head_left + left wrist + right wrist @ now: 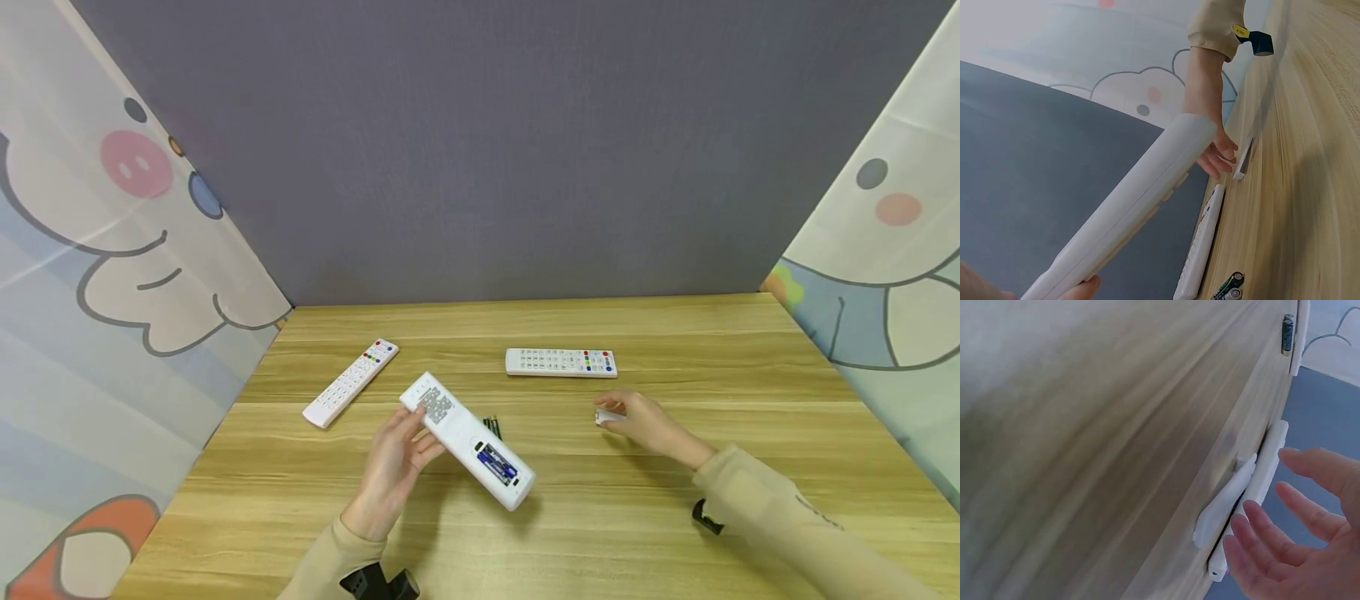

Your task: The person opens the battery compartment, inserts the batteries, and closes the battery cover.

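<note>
My left hand [393, 471] grips a white remote control [457, 425] by its upper end, with its back facing up. Two blue batteries [497, 463] lie in its uncovered compartment. My right hand [648, 425] is over a small white battery cover [607, 416] on the table. In the right wrist view, the fingers [1266, 544] are spread and apart from the cover [1225, 503]. Dark green batteries [492, 427] lie on the table, partly hidden behind the held remote.
A second white remote [561, 362] lies crosswise, buttons up, farther back on the wooden table [675, 333]. Another remote [351, 383] lies slanted at the left. A grey panel [480, 167] rises along the table's back edge, with printed curtains [67, 333] at the sides.
</note>
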### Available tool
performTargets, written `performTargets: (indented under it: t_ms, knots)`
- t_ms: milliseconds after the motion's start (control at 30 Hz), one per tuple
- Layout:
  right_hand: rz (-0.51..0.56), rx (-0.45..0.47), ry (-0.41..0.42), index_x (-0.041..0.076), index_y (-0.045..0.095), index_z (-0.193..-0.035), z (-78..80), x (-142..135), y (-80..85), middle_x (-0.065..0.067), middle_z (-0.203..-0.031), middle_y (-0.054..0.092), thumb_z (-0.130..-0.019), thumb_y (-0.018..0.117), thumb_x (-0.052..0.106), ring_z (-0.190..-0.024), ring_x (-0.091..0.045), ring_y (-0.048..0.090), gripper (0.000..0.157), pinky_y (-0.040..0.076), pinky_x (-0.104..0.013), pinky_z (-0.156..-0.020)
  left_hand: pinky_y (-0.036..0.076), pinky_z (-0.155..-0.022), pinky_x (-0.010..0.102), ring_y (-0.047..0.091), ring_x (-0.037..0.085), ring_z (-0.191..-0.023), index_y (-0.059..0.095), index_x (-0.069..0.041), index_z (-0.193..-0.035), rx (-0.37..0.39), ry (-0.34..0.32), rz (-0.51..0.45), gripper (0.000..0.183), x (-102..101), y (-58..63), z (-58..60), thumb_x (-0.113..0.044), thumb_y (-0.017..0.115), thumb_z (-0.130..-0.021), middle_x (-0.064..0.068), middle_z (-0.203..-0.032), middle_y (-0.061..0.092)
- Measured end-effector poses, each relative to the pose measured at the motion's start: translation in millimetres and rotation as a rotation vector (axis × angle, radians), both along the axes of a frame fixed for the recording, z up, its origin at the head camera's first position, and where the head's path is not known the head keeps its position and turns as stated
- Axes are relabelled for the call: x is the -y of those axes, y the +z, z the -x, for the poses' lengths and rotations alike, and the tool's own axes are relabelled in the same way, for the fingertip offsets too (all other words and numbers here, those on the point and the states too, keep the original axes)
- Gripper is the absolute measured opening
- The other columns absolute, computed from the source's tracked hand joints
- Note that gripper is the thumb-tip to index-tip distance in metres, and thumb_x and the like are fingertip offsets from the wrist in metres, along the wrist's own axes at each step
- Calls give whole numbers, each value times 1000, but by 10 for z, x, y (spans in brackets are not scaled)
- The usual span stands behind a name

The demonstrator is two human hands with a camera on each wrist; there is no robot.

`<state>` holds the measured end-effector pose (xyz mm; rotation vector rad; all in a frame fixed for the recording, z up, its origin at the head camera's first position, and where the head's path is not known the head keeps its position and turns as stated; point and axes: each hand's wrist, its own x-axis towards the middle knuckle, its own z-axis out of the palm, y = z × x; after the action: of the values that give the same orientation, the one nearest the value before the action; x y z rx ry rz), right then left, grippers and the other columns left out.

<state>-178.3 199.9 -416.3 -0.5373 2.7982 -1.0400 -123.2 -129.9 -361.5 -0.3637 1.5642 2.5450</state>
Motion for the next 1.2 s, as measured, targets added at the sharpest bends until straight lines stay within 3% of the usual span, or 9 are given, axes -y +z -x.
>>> performTargets:
  t_ms: [300,533,1000,1200]
  knots:
    - [-10,14,16,-6,57,-107,63,-47,-51,-21,-103,59,-75,66,2,-91,-34,56,34,49,-45,-78,53,-72,28,61,17,-74,33,7,-124,11,-4,-13,34,4,-11,4,-9,38,-94,3,-93,59]
    - [-12,32,20,-6,58,-106,101,-72,-85,-13,-91,60,-74,67,3,-82,-24,55,34,49,-38,-69,53,-73,30,62,19,-75,35,6,-120,11,0,-26,30,6,-19,5,-8,37,-94,4,-92,59]
    - [-34,81,4,-6,60,-104,118,-55,-91,-9,-88,59,-73,68,3,-78,-18,53,34,47,-30,-64,53,-74,33,62,21,-76,42,2,-108,32,24,-31,18,-2,-36,16,-8,39,-93,5,-91,59]
    - [-34,85,-1,-6,60,-102,111,-45,-92,-6,-82,58,-72,67,1,-72,-15,50,32,43,-26,-59,54,-69,29,61,19,-73,41,3,-109,40,16,-15,19,-7,-52,17,-7,38,-93,5,-91,59]
